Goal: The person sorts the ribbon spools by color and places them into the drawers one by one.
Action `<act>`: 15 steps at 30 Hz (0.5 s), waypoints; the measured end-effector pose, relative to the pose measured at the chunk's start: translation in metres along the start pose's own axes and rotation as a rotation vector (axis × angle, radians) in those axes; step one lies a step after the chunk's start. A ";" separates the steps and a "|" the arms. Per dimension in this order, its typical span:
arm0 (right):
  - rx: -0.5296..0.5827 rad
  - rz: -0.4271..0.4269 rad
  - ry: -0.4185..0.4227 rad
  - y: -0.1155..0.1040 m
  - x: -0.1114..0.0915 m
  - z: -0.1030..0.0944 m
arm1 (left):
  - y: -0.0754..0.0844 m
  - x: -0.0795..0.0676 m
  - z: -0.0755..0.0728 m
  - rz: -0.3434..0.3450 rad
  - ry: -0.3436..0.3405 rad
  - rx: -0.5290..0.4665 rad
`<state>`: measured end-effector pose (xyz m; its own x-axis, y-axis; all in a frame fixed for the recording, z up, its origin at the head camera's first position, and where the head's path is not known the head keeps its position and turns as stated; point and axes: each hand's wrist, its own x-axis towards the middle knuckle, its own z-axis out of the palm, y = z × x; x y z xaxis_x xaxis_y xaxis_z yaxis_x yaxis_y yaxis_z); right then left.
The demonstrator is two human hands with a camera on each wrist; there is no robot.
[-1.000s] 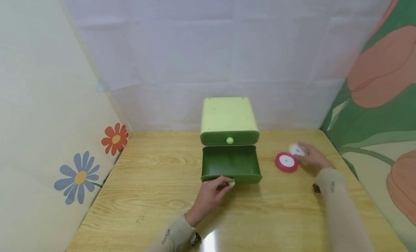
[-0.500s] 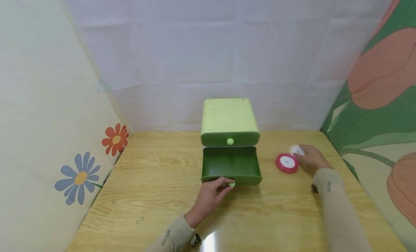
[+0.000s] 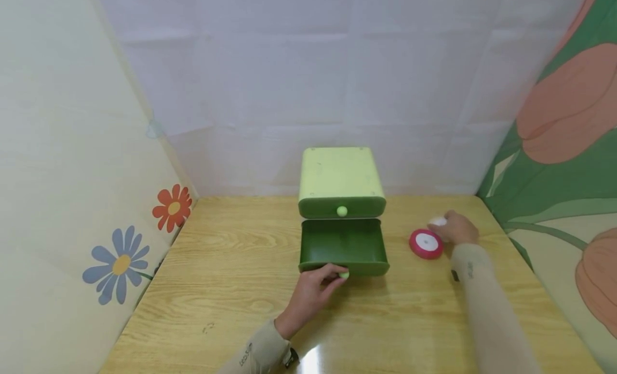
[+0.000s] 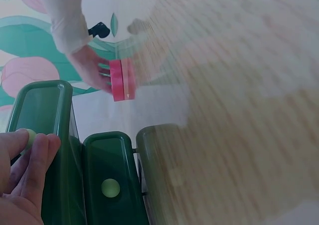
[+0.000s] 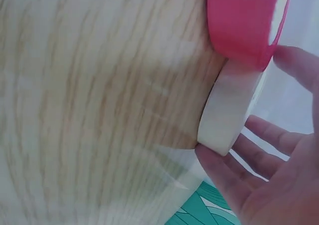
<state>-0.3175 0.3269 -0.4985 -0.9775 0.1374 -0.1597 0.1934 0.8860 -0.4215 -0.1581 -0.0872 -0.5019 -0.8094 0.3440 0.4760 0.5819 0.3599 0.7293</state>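
My left hand (image 3: pixel 310 293) pinches the light-green knob (image 3: pixel 344 275) of the lower drawer (image 3: pixel 343 269), which is pulled out of the green cabinet (image 3: pixel 339 173). Bare green floor shows inside this drawer. At the right, my right hand (image 3: pixel 458 229) reaches over a white ribbon spool (image 5: pixel 232 105) lying on the table. In the right wrist view its fingers spread along the white spool's edge, one fingertip low at the rim. The thumb sits apart from them, beside the pink ribbon spool (image 3: pixel 426 244), which lies against the white one.
The upper drawer (image 3: pixel 318 207), with its own round knob (image 3: pixel 341 211), is closed. The wood-grain table (image 3: pixel 231 267) meets a white sheet (image 3: pixel 270 95) at the back. Flower-painted panels stand at left and right.
My right hand has shifted slightly left and its wrist has turned, covering more of the white spool. The pink spool, the drawer and my left hand stay as they were.
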 end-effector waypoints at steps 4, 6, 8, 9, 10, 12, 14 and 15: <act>-0.030 0.007 0.017 -0.003 0.002 0.002 | 0.000 0.000 0.000 -0.008 -0.001 0.001; -0.024 0.013 0.031 -0.002 0.003 0.002 | 0.000 0.000 0.000 -0.011 -0.003 0.001; 0.000 0.011 0.053 0.000 0.004 0.002 | 0.000 0.000 0.000 -0.007 -0.003 0.007; 0.020 0.008 0.069 0.002 0.005 0.001 | 0.000 0.000 0.000 -0.006 -0.003 0.008; 0.047 0.007 0.084 0.003 0.005 0.000 | 0.000 0.000 0.000 -0.005 -0.004 0.008; 0.125 0.003 0.111 0.005 0.005 -0.003 | 0.000 0.000 0.000 -0.005 -0.004 0.009; 0.224 -0.005 0.125 0.005 0.003 -0.008 | 0.000 0.000 -0.001 -0.005 -0.003 0.006; 0.276 -0.009 0.125 0.005 0.001 -0.010 | 0.000 0.000 -0.001 -0.005 -0.003 0.005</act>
<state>-0.3183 0.3359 -0.4915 -0.9788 0.1985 -0.0514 0.1834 0.7356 -0.6521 -0.1581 -0.0881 -0.5017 -0.8123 0.3448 0.4704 0.5778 0.3657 0.7297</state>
